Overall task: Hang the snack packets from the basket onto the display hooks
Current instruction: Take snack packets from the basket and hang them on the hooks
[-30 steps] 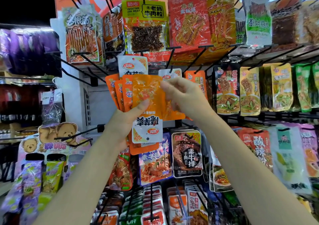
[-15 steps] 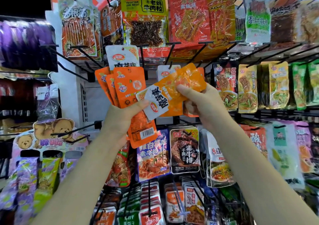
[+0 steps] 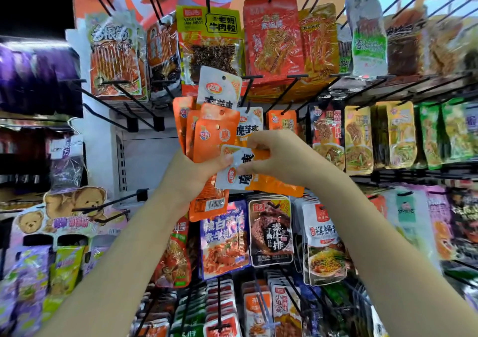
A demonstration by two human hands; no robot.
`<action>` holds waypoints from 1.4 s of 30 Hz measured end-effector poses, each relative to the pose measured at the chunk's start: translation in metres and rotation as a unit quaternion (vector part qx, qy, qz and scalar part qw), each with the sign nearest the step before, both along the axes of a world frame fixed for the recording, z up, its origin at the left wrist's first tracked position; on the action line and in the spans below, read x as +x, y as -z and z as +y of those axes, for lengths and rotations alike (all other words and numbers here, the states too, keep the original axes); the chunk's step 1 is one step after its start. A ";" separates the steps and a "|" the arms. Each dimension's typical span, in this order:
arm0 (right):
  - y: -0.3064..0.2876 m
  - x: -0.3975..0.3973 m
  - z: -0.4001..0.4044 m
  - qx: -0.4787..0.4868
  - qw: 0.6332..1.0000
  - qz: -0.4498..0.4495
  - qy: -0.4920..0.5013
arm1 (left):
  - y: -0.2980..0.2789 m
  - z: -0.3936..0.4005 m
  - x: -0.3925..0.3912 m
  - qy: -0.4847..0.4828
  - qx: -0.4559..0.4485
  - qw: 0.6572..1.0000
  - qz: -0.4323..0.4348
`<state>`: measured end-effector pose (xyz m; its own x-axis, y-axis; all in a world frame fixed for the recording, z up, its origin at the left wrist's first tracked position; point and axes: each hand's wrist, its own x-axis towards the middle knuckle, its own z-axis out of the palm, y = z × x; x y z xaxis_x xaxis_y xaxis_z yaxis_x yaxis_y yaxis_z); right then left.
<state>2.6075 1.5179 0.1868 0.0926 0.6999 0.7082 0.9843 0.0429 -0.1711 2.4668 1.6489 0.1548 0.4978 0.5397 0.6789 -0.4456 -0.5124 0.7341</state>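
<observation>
Hands raised together before the display rack. Left hand (image 3: 196, 168) gripped round a fanned stack of orange packets (image 3: 210, 135), long axes upright, hang-holes up, tops toward 12 o'clock and leaning slightly to 11; barcoded bottoms (image 3: 209, 203) hung below the fist toward 6. Right hand (image 3: 282, 155) closed in a pinch on a single white-and-orange packet (image 3: 238, 173), thumb beneath, fingers curled over its upper edge. Packet lay tilted near horizontal, long axis running roughly from 8 to 4 o'clock, white logo end toward the left hand and touching its thumb, orange end (image 3: 279, 185) under the right palm. Behind, at 12 o'clock from the stack, hung a white packet (image 3: 219, 85) on a black hook (image 3: 248, 88); another at 1 o'clock (image 3: 249, 127). Basket out of view.
</observation>
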 end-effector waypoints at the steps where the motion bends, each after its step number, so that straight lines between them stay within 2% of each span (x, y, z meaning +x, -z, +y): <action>1: 0.001 0.002 0.003 0.007 1.000 0.021 -0.015 | -0.001 -0.001 -0.001 0.009 -0.002 1.000 -0.006; 5: 0.007 0.008 0.012 0.115 0.978 0.127 -0.122 | -0.006 0.007 -0.005 0.006 -0.097 0.994 -0.045; 8: 0.005 0.019 0.018 0.214 0.964 0.114 -0.113 | -0.006 0.012 -0.010 0.016 -0.109 0.993 -0.037; 15: -0.011 0.030 0.043 0.293 0.939 0.155 -0.095 | -0.005 0.011 -0.013 0.024 -0.106 0.994 -0.025; 20: -0.015 0.030 0.054 0.299 0.936 0.168 -0.080 | -0.003 0.007 -0.017 0.036 -0.134 0.990 -0.033; 30: -0.015 0.026 0.049 0.292 0.945 0.146 -0.029 | 0.005 0.006 -0.017 0.045 -0.103 0.994 -0.003; 34: -0.018 0.028 0.057 0.208 0.967 0.139 0.048 | 0.006 0.008 -0.016 0.064 -0.098 0.993 -0.015; 36: -0.014 0.027 0.057 0.264 0.956 0.086 0.090 | 0.006 0.010 -0.016 0.073 -0.085 0.994 -0.019; 38: -0.008 0.019 0.050 0.327 0.941 0.070 0.059 | 0.005 0.010 -0.016 0.079 -0.088 0.993 -0.021; 39: -0.006 0.012 0.044 0.311 0.946 0.094 0.012 | 0.005 0.009 -0.016 0.080 -0.095 0.992 -0.023; 42: -0.001 -0.013 0.028 0.111 0.965 0.193 -0.141 | 0.004 0.007 -0.012 0.057 -0.107 0.992 -0.039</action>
